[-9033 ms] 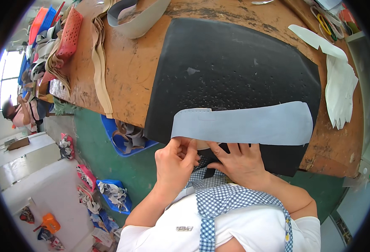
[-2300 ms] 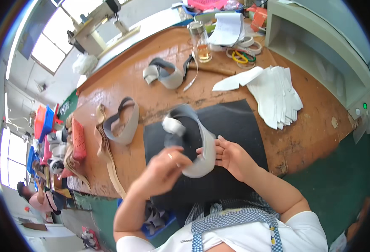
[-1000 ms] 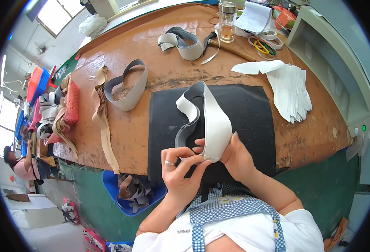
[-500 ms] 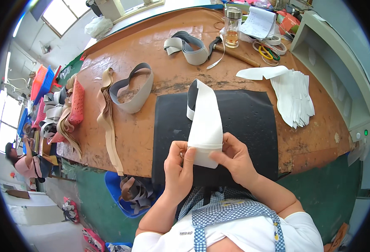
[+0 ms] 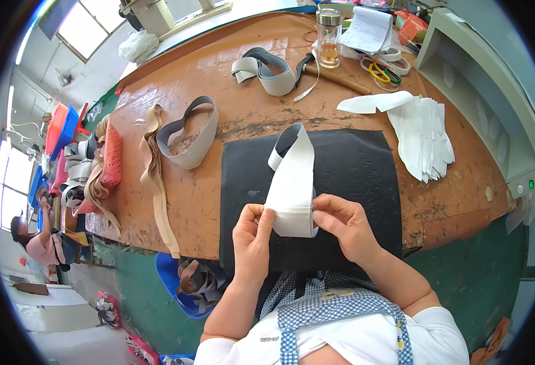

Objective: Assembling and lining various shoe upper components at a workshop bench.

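A white band with a dark grey inner side [image 5: 293, 188] is looped over the black mat [image 5: 358, 176] in front of me. Its near end has a crosswise seam and curls toward me. My left hand [image 5: 252, 240] pinches the band's left edge, thumb on top and fingers mostly hidden beneath. At the opposite edge, beside the seam, my right hand [image 5: 348, 228] grips with thumb and fingertips close together. The far loop stands on its edge and leans over the mat.
A grey loop [image 5: 188, 149] and tan strips [image 5: 155, 176] lie left. Farther off are a coiled band [image 5: 273, 76], a hammer [image 5: 340, 80], a glass bottle [image 5: 329, 42] and scissors [image 5: 382, 74]. White cut pieces [image 5: 422, 140] lie right, near a grey machine [image 5: 480, 91]. A person [image 5: 45, 243] sits far left.
The band's near end has curled under and shifted slightly left. My right thumb has slid off its top face to the right edge. My left hand keeps its hold.
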A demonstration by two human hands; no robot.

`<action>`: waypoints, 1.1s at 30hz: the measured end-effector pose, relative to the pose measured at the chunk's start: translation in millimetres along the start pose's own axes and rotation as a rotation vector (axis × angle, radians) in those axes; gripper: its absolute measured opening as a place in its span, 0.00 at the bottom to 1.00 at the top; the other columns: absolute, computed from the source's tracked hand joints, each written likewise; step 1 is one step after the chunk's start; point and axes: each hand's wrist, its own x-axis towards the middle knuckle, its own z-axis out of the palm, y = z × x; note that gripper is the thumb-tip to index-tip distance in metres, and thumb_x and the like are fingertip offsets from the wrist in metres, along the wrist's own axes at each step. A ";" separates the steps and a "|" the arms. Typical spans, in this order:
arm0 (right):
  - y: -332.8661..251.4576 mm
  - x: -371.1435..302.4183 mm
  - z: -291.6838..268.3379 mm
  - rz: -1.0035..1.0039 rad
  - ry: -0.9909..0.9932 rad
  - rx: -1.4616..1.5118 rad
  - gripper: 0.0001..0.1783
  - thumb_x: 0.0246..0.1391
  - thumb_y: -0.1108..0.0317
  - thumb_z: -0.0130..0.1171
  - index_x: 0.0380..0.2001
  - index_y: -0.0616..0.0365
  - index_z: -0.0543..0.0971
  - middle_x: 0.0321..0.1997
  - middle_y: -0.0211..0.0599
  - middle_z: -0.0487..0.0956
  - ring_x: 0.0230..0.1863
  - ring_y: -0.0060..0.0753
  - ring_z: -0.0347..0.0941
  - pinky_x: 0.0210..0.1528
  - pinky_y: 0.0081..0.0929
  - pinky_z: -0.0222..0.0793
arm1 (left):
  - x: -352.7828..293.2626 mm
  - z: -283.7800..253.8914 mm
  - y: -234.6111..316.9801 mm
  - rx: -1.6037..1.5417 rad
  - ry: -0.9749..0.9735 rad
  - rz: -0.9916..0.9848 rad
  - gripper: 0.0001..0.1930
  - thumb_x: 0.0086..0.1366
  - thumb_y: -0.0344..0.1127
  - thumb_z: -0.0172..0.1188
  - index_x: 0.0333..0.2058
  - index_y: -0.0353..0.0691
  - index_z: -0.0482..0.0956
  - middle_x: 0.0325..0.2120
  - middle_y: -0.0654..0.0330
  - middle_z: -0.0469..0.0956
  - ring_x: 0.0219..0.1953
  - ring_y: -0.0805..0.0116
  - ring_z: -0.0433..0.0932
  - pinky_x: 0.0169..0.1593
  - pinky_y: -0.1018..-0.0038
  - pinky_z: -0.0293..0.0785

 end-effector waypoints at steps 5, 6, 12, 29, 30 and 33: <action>-0.8 -5.0 -3.4 -0.010 0.020 -0.075 0.07 0.64 0.74 0.55 0.42 0.64 0.79 0.38 0.30 0.80 0.40 0.21 0.76 0.48 0.23 0.73 | 1.4 5.8 -2.9 0.104 -0.020 0.020 0.09 0.75 0.37 0.54 0.37 0.36 0.72 0.30 0.68 0.74 0.33 0.84 0.68 0.38 0.83 0.65; -0.4 -5.4 -7.2 -0.010 0.015 -0.073 0.07 0.64 0.74 0.55 0.42 0.64 0.79 0.38 0.30 0.80 0.40 0.21 0.76 0.48 0.23 0.73 | 2.1 7.4 -1.9 0.127 -0.051 0.012 0.09 0.75 0.37 0.54 0.38 0.37 0.72 0.30 0.68 0.75 0.33 0.83 0.69 0.39 0.83 0.66; 0.7 -1.0 -36.6 -0.040 0.234 -0.008 0.06 0.62 0.70 0.53 0.37 0.61 0.78 0.36 0.32 0.80 0.37 0.23 0.77 0.45 0.26 0.73 | 23.0 11.2 20.1 0.172 0.063 0.079 0.10 0.75 0.39 0.54 0.35 0.41 0.72 0.26 0.72 0.68 0.28 0.85 0.62 0.30 0.83 0.58; -14.0 -79.2 -101.1 0.087 0.564 -0.132 0.18 0.64 0.76 0.48 0.56 0.65 0.72 0.52 0.40 0.78 0.48 0.28 0.78 0.46 0.26 0.77 | 316.6 -81.8 118.7 1.452 0.152 0.783 0.24 0.65 0.45 0.63 0.53 0.34 0.75 0.45 0.46 0.81 0.45 0.52 0.81 0.50 0.62 0.76; -14.4 -84.2 -111.3 0.038 0.628 -0.335 0.18 0.65 0.76 0.48 0.57 0.64 0.72 0.54 0.39 0.76 0.49 0.27 0.77 0.46 0.24 0.76 | 274.8 -30.8 84.4 1.153 0.058 0.457 0.24 0.64 0.45 0.64 0.55 0.38 0.74 0.47 0.44 0.79 0.47 0.49 0.80 0.52 0.61 0.75; -36.2 -71.8 -118.3 -0.045 0.628 -0.612 0.18 0.64 0.77 0.49 0.57 0.61 0.72 0.53 0.35 0.75 0.51 0.26 0.74 0.47 0.22 0.74 | 186.3 14.2 39.9 1.261 -0.314 0.223 0.25 0.63 0.48 0.64 0.53 0.39 0.74 0.46 0.44 0.79 0.48 0.48 0.80 0.52 0.59 0.74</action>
